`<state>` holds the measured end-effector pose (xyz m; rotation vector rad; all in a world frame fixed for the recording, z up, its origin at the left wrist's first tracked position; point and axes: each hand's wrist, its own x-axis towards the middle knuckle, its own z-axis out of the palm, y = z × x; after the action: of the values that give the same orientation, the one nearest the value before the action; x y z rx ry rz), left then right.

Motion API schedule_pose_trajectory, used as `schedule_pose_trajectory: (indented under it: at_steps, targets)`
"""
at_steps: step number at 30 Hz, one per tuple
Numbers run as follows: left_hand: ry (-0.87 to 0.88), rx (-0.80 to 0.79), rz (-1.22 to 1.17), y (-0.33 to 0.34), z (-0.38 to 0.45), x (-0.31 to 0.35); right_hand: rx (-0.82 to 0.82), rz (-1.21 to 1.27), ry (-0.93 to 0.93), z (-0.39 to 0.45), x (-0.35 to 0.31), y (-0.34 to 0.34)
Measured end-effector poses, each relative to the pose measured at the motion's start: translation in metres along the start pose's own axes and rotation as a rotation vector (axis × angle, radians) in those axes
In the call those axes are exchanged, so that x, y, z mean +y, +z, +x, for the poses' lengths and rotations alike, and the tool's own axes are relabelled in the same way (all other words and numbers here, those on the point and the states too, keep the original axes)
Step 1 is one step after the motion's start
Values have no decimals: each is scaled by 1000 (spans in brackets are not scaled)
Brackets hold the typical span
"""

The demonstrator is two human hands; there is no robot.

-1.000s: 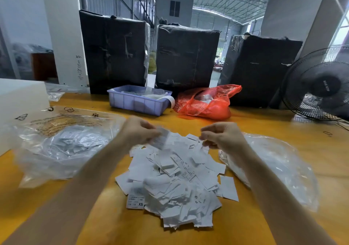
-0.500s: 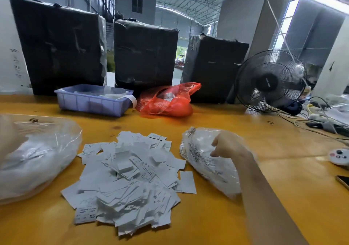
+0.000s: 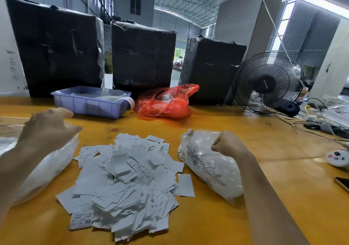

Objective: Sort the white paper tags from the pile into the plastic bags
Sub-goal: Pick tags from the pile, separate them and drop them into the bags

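**Both hands at the bags, pile between them**

Nearest on the orange worktop (image 3: 236, 224), the pile of white paper tags (image 3: 124, 184) is seen loosely heaped, with size marks such as XS legible on the front ones; much sorting is judged to remain. The pile is flanked by two clear plastic bags, probably set so that each hand can drop tags to its own side.

The right hand (image 3: 229, 144) is pressed onto the top of the right bag (image 3: 204, 165), its fingers curled in tightly. Whether a tag or only bag film is pinched there cannot be told. The left hand (image 3: 47, 127) is held over the upper edge of the left bag (image 3: 47, 169), fingers loosely bent with the thumb raised; nothing can be seen in it, though its palm side is hidden. White tags are already visible through both bags.

Farther back, a lilac tray (image 3: 90, 105) and a red plastic bag (image 3: 166, 103) are set clear of the sorting area, with a black fan (image 3: 268, 83) to the right.
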<state>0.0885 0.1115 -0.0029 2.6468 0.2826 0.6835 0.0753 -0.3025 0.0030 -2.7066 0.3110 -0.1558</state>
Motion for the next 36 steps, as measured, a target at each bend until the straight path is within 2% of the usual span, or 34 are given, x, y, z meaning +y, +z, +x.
schedule_pose_trajectory:
  at_steps: [4, 5, 7, 9, 11, 15, 17, 22, 27, 36]
  targets:
    - [93, 76, -28, -7, -30, 39, 155, 111, -53, -8, -15, -20]
    - [144, 66, -63, -10, -38, 49, 130, 221, -95, -12, -21, -24]
    - [239, 4, -181, -13, -50, 66, -27, 517, -200, -20, -36, -27]
    - [284, -137, -364, -12, -62, 83, -231, 707, -284, -33, -53, -29]
    - [244, -332, -579, -9, -75, 98, -386, 760, -347, -43, -68, -24]
    - [123, -749, -1000, 1, -89, 109, -583, 824, -399, -50, -85, -10]
    - [67, -852, -1133, 2, -90, 110, -635, 798, -402, -53, -89, -4]
    - [-49, -727, -1093, 7, -90, 111, -661, 740, -359, -55, -94, 6]
    - [-178, -745, -1129, 6, -87, 108, -622, 689, -331, -56, -95, 10]
    - [-164, -815, -1054, 13, -87, 101, -529, 571, -369, -55, -100, 19]
